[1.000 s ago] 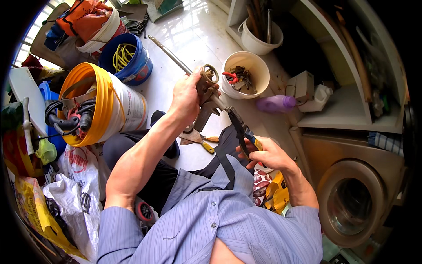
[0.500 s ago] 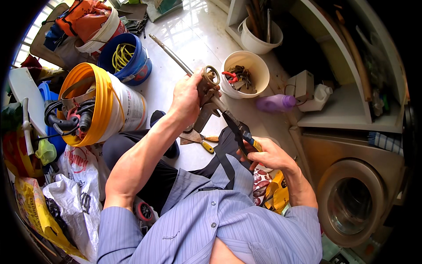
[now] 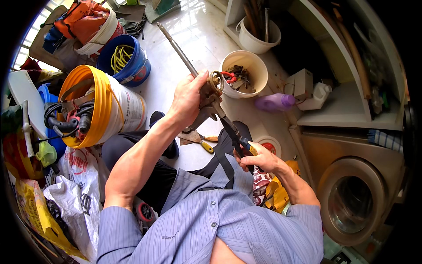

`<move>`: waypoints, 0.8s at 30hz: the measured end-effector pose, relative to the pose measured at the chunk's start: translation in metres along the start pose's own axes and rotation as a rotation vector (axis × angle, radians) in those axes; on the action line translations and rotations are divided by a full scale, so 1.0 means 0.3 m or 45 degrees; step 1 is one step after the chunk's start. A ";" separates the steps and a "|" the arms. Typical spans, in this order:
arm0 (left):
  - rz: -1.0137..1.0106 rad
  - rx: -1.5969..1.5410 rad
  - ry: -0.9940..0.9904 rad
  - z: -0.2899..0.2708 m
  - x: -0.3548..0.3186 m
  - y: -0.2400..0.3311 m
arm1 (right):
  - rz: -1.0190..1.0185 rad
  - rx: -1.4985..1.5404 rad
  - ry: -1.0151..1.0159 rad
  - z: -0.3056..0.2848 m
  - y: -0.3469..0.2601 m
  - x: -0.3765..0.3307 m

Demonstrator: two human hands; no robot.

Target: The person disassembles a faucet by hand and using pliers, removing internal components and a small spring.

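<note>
My left hand (image 3: 188,97) is wrapped round a long metal rod (image 3: 178,49) that slants up and away to the left. Beside my fingers, a brass-coloured metal ring (image 3: 216,81) sticks out from a dark fitting partly hidden by the hand. In my right hand (image 3: 260,157) are pliers (image 3: 231,130) with black, yellow and blue handles. Their jaws meet the near end of the metal piece; the exact contact is too small to tell. Below the hands, putty knives (image 3: 205,145) with yellow handles lie on the floor.
A white bucket of small tools (image 3: 259,86) stands just beyond my hands, beside a purple bottle (image 3: 276,102). At left are a yellow-rimmed bucket (image 3: 102,83) with a power tool, a blue bucket (image 3: 143,68), and plastic bags (image 3: 77,198). A washing machine (image 3: 323,176) stands at right.
My right hand has shifted slightly left and its fingers have closed further round the pliers' handles. The rod's far end has swung a little to the right and up.
</note>
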State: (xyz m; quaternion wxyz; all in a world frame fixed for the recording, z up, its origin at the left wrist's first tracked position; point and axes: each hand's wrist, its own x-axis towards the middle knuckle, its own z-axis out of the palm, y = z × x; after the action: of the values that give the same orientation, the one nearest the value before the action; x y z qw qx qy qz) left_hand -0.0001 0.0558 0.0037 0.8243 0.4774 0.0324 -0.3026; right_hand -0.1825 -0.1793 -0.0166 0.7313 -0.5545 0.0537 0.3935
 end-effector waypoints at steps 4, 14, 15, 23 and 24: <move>-0.098 -0.019 -0.221 -0.015 0.006 0.024 | 0.028 0.185 0.008 0.009 0.020 -0.011; -0.142 0.780 0.211 0.010 0.035 -0.076 | -0.335 -1.241 0.784 -0.038 0.093 0.030; -0.141 0.780 0.212 -0.003 0.040 -0.091 | -0.438 -1.402 0.896 -0.059 0.096 0.037; -0.226 0.333 0.142 -0.061 0.048 -0.099 | -0.522 -1.579 0.986 -0.131 0.069 0.055; -0.132 0.190 0.061 -0.046 0.039 -0.089 | -0.519 -1.576 0.992 -0.125 0.063 0.046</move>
State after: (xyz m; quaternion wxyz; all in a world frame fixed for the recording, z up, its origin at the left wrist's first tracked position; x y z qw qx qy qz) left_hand -0.0016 0.0518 -0.0283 0.7688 0.5422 0.0539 -0.3349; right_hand -0.1715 -0.2027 -0.0525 0.2732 -0.9615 -0.0261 -0.0155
